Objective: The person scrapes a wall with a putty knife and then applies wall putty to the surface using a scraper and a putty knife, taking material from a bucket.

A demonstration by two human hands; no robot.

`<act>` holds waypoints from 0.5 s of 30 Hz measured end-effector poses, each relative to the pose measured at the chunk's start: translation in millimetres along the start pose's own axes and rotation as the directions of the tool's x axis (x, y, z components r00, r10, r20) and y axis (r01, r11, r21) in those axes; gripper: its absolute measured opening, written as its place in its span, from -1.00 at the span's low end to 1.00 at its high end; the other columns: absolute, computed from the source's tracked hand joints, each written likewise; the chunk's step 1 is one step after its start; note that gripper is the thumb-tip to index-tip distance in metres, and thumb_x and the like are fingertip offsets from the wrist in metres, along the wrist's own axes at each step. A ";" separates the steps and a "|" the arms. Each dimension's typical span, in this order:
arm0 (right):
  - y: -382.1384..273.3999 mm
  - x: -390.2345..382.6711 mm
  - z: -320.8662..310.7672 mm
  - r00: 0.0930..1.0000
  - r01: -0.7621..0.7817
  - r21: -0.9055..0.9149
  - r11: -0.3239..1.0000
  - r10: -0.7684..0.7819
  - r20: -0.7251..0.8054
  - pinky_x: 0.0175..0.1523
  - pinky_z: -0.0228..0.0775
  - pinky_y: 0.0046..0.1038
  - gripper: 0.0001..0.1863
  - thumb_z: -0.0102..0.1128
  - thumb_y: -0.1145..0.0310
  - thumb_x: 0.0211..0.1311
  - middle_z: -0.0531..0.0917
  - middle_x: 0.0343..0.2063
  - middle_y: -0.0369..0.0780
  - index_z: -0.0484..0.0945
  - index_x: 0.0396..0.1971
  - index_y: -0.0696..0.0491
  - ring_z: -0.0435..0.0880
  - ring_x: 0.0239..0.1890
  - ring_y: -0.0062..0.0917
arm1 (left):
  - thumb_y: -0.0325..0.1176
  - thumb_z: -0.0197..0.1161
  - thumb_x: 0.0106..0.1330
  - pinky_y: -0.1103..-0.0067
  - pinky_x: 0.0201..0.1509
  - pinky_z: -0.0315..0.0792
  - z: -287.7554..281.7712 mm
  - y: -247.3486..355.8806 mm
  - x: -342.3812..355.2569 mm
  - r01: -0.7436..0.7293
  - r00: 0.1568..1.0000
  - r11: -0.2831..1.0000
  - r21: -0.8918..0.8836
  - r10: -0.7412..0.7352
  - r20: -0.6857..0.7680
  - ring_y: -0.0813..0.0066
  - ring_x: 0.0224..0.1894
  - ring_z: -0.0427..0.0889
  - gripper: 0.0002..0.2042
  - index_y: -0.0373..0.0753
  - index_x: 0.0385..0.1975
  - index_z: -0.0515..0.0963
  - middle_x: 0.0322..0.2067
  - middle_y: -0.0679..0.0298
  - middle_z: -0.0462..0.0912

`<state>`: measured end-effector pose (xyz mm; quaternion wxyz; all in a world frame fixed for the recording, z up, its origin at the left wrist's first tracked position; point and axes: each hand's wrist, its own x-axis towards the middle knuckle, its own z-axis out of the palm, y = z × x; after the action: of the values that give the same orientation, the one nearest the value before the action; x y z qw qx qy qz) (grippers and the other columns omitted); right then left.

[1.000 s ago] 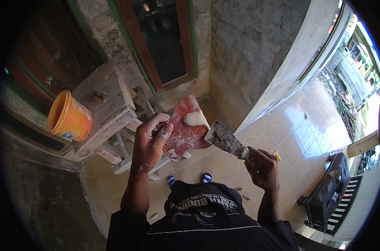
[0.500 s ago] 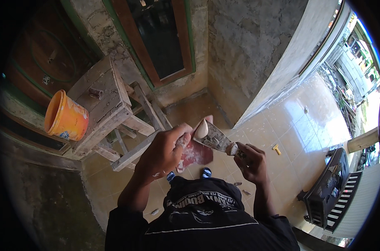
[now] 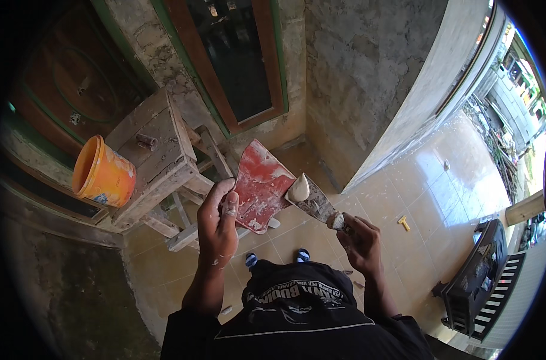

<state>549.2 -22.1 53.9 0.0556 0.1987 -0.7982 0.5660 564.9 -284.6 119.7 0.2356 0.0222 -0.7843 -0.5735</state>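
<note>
My left hand (image 3: 219, 222) grips the left edge of a red, curved-sided plate (image 3: 258, 195), its thumb lying over the top face. White smears of paste cover the plate. From the right, my right hand (image 3: 361, 243) is closed round the handle of a putty knife (image 3: 316, 203), which is partly hidden by the fingers. A pale lump of putty (image 3: 298, 189) sits at the end of the blade, beside the plate's right edge; whether blade and plate touch I cannot tell. More dried paste clings where blade meets handle.
An orange bucket (image 3: 105, 171) stands on a rough wooden bench (image 3: 165, 141) at the left, near a door. Bare plaster walls (image 3: 369, 78) rise ahead around a window. A yellow tool (image 3: 404, 223) lies on the tiled floor (image 3: 285, 240). At right is a dark slatted piece of furniture (image 3: 477, 276).
My left hand has turned and moved left and down, so the red plate now shows its broad face. The knife with its putty has shifted slightly right and down.
</note>
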 end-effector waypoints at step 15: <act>0.1 29.0 32.2 0.974 0.147 0.075 0.986 -0.131 -0.185 -0.27 0.45 -0.44 -0.59 0.31 0.63 -0.09 0.56 -0.35 -0.10 0.51 -0.13 0.19 0.60 -0.37 -0.40 | -0.42 0.08 0.26 0.67 -0.27 0.36 6.5 -22.4 -23.2 0.554 0.823 0.749 -0.364 -0.428 0.373 0.66 -0.36 0.46 -0.81 -0.41 -0.23 0.47 -0.44 0.33 0.49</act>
<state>527.0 -59.2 51.6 0.1578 0.2047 -0.7484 0.6108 577.7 -279.3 89.8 -0.0343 0.0964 -0.6167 -0.7805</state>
